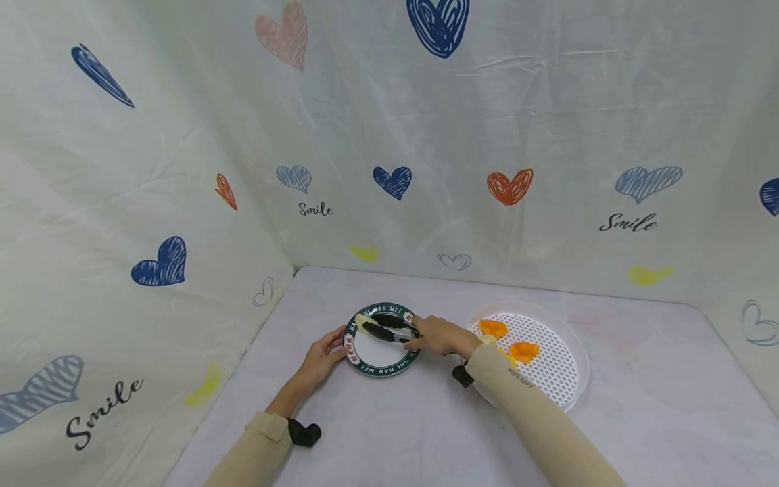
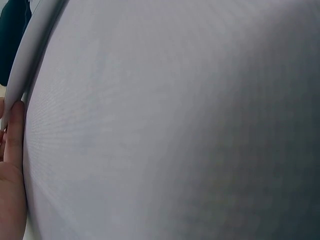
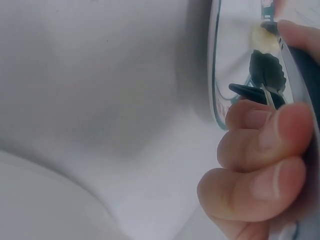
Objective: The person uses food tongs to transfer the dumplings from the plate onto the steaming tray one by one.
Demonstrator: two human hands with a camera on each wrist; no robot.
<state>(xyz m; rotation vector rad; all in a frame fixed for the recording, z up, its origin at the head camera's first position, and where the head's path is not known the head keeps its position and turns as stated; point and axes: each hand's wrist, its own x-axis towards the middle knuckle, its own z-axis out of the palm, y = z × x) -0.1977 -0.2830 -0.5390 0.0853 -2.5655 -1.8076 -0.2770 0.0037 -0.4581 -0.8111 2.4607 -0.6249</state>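
A round white plate with a dark green lettered rim lies on the table. My left hand pinches its left rim, thumb on top; in the left wrist view the fingers reach under the edge. My right hand grips tongs with black leaf-shaped tips, held over the plate from its right side. A pale yellow piece shows by the tips at the plate's upper left. In the right wrist view, curled fingers wrap the handle, and the pale piece sits beyond the tips.
Right of the plate stands a round white perforated tray with orange pieces on it. Some yellow bits show beside the right sleeve, which covers part of the tray. A heart-printed curtain closes off the back and left.
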